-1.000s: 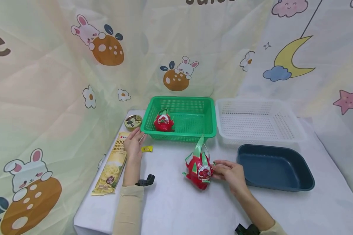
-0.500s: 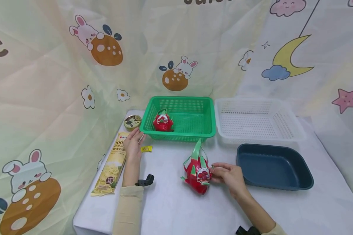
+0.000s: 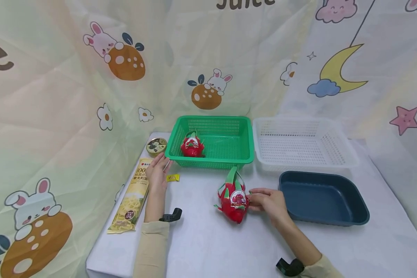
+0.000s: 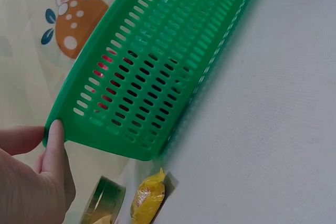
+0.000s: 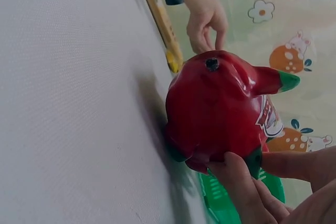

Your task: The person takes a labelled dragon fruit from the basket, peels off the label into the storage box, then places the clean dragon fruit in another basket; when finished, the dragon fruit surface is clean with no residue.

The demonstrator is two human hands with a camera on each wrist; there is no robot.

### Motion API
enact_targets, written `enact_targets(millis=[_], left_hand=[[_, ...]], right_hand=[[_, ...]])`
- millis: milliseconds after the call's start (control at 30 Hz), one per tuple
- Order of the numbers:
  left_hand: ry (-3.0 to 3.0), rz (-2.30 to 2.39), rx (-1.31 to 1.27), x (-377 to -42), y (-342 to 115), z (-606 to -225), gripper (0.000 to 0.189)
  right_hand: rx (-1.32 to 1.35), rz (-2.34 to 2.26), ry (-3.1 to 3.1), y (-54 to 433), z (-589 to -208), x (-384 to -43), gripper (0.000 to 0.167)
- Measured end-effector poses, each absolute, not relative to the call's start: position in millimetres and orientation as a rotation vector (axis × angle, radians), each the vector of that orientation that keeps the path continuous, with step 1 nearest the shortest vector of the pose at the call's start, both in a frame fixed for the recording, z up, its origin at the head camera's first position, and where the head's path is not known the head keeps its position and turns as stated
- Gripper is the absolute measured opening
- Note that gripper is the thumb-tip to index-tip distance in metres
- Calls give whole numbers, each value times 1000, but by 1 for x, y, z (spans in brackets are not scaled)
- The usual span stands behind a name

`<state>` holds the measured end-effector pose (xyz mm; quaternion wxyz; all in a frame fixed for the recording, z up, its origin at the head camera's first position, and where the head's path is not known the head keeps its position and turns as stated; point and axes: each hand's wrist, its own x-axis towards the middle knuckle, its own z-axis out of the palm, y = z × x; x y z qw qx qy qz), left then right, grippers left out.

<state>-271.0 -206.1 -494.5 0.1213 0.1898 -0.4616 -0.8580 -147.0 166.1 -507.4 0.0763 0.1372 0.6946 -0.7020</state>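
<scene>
My right hand (image 3: 269, 204) pinches a green-tipped scale on the side of a glossy red dragon fruit (image 3: 234, 202), which has a round label and a long green top. In the right wrist view, the dragon fruit (image 5: 210, 111) shows its dark stem spot and casts a shadow on the tablecloth; whether it touches the cloth I cannot tell. The green basket (image 3: 212, 160) stands at the back, a second dragon fruit (image 3: 192, 146) inside its left end. At its front left corner, my left hand (image 3: 156, 173) grips the rim between thumb and fingers, clearer in the left wrist view (image 4: 34, 177).
A white basket (image 3: 305, 164) stands right of the green one, with a dark blue tray (image 3: 324, 199) in front of it. Along the left edge lie a yellow pasta packet (image 3: 130, 200), a round tin (image 3: 156, 146) and a small yellow sachet (image 3: 173, 177).
The dragon fruit in my right hand has swung slightly, its lower end going toward me and then back up. My left hand stays at the basket's corner. The head view has shifted slightly.
</scene>
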Motion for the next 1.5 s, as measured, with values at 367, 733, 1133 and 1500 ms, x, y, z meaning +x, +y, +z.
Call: enact_targets(millis=[367, 733, 1133, 1500], left_hand=[[-1350, -2501, 545, -269, -205, -494, 56], [-1472, -2471, 515, -263, -203, -489, 56], [-1639, -2277, 533, -243, -188, -467, 49], [-2001, -2331, 260, -225, -147, -464, 26]], right_hand=[[342, -2006, 2212, 165, -505, -149, 32], [261, -1952, 2357, 165, -505, -155, 28], [159, -1891, 2502, 181, -486, -157, 32], [-26, -2026, 2225, 183, -479, -159, 38]])
